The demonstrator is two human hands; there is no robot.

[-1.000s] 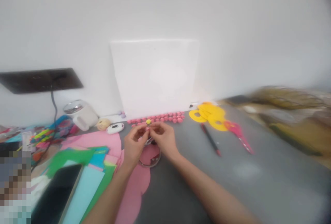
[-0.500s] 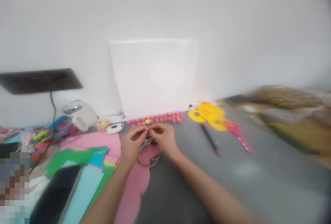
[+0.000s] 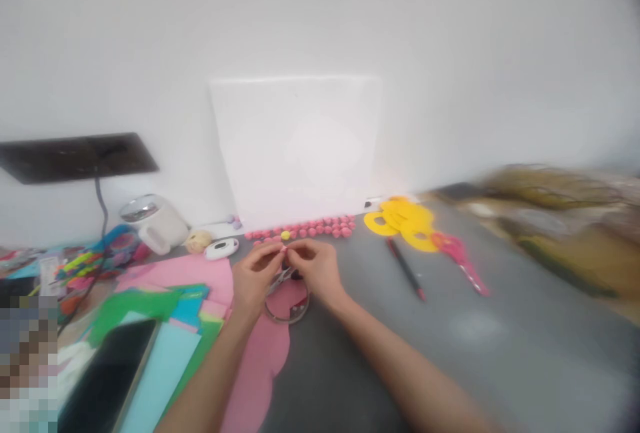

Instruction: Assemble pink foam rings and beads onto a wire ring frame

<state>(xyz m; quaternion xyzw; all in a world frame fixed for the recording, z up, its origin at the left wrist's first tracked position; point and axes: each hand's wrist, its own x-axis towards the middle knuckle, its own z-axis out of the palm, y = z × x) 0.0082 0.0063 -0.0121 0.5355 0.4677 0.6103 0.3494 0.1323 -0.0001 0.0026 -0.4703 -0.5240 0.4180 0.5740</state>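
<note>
My left hand (image 3: 255, 275) and my right hand (image 3: 320, 269) meet at the fingertips, both closed in a pinch. Between them is a tiny pink piece (image 3: 284, 251), mostly covered by the fingers. Just under the hands lies a round ring-shaped item (image 3: 286, 320), with what look like small scissors (image 3: 281, 277) partly hidden by my fingers. Behind the fingertips runs a row of small pink pieces (image 3: 320, 228), and one yellow piece (image 3: 285, 235) sits by it. Pink scalloped paper (image 3: 260, 369) spreads below my left hand.
On the right are yellow paper rings (image 3: 420, 236), a dark pencil (image 3: 406, 269) and pink scissors (image 3: 463, 261). Coloured sheets (image 3: 170, 366) and a phone (image 3: 110, 376) lie at left, near a white mug-like item (image 3: 160, 226). A white board (image 3: 300, 146) leans against the wall.
Hardly anything differs. Both hands hold the same pinch in the same spot, and the objects around them stay put; the view shifts only very slightly.
</note>
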